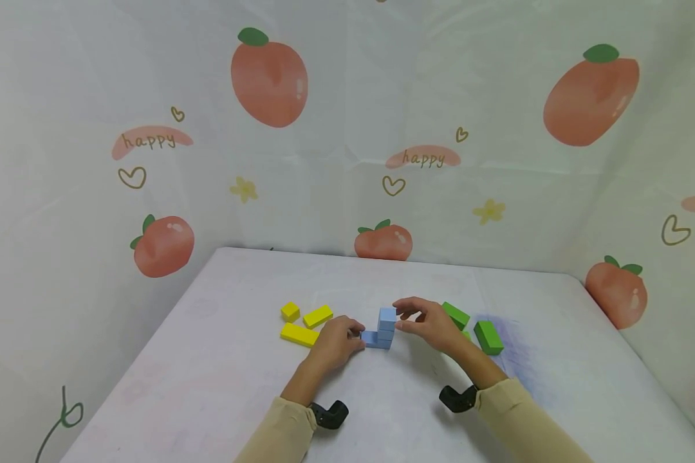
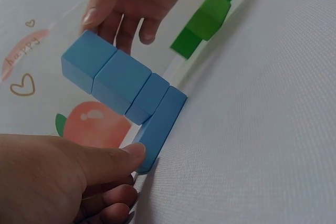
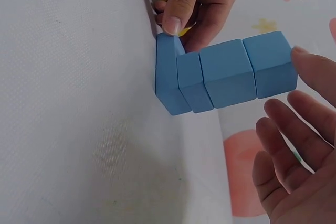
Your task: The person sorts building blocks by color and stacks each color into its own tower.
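Note:
A blue block stack stands on the table between the hands. Its long flat base block (image 2: 161, 129) lies at the bottom, and at one end of it rise a thin block (image 3: 194, 80), a larger block (image 3: 228, 74) and a cube (image 3: 270, 64) on top. My left hand (image 1: 336, 341) pinches the free end of the base block, thumb on its upper face and fingers curled behind. Beside the top cube is my right hand (image 1: 431, 323), fingers loosely spread. Its thumb tip comes right at the cube's edge, and nothing sits between thumb and fingers.
Left of the stack lie a yellow cube (image 1: 290, 312), a short yellow block (image 1: 318, 316) and a long yellow block (image 1: 298, 335), partly behind the left hand. Green blocks (image 1: 489, 337) lie to the right, some behind the right hand. A printed curtain (image 1: 336, 96) hangs behind the table.

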The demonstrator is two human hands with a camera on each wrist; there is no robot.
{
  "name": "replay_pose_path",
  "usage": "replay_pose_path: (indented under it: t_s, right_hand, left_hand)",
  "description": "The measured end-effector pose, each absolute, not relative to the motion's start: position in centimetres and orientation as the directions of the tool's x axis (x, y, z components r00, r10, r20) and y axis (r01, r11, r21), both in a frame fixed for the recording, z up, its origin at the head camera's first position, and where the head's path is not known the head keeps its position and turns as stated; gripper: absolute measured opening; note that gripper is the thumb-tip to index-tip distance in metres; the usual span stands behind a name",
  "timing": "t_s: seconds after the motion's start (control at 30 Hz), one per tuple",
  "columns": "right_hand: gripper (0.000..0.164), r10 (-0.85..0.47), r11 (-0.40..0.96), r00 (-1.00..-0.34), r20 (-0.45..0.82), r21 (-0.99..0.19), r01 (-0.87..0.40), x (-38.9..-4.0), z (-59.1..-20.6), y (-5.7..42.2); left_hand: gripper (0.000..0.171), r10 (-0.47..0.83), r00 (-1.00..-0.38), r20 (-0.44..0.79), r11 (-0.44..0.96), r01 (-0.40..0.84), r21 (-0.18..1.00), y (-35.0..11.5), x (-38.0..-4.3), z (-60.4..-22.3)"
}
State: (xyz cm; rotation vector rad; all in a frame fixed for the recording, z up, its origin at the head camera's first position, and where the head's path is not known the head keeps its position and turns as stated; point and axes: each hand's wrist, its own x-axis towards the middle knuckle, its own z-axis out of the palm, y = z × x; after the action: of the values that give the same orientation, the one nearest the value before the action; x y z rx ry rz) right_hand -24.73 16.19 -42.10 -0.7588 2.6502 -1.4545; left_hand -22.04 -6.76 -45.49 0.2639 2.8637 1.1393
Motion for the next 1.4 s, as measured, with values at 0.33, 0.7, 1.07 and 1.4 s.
replay_pose_path:
  t_s: [0.33,0.7,1.07,1.4]
  right_hand:
    - [0.039,-0.347,0.427,-0.898,0.270,-0.807,-0.408,-24.2,-42.1,16.8]
    - [0.038,-0.285,0.398,-0.893,0.347,-0.805,-0.440,-22.3,-42.3,17.0]
    - [0.031,-0.264,0.416,-0.878,0.398,-0.775,-0.476,-19.8,-42.9,17.2]
    - [0.030,-0.319,0.336,-0.854,0.412,-0.793,-0.508,-18.2,-43.3,16.2]
  left_hand:
    - [0.028,0.187,-0.982,0.018,0.729,0.151,0.667,-6.8,-22.2,-45.4]
    - [0.031,0.200,-0.980,0.008,0.737,0.156,0.658,-7.0,-22.3,-45.2]
    - [0.038,0.237,-0.971,0.021,0.729,0.192,0.657,-7.7,-21.9,-45.0]
    - [0.034,0.285,-0.951,0.120,0.688,0.290,0.665,-9.4,-20.6,-44.3]
